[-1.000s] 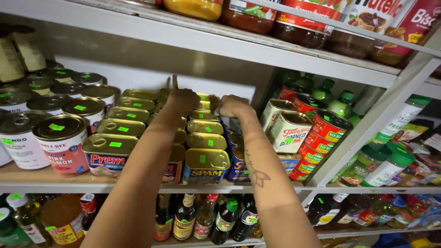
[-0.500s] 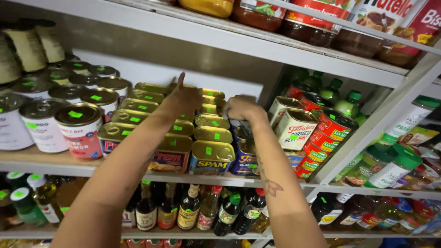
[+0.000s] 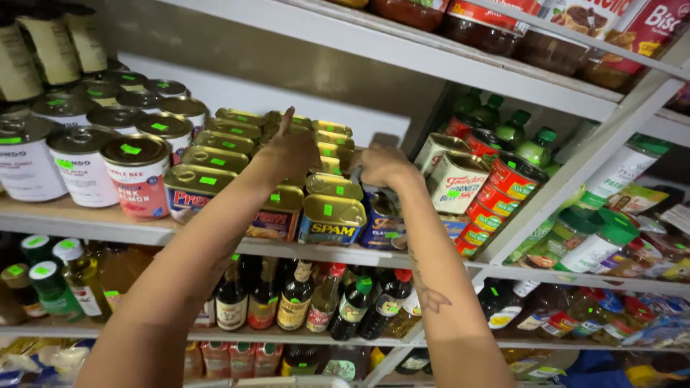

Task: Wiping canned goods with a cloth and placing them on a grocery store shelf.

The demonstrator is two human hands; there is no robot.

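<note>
Tins (image 3: pixel 332 188) under both outstretched hands' curled fingers (image 3: pixel 374 159).

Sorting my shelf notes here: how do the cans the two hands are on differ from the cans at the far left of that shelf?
The rectangular gold-lidded tins under the left hand and right hand are boxy with rounded corners; the round cans at the left are cylinders. The tins are stacked in layers; the round cans stand taller, in a single layer. Both kinds carry small green stickers on their lids and share the same shelf.
</note>
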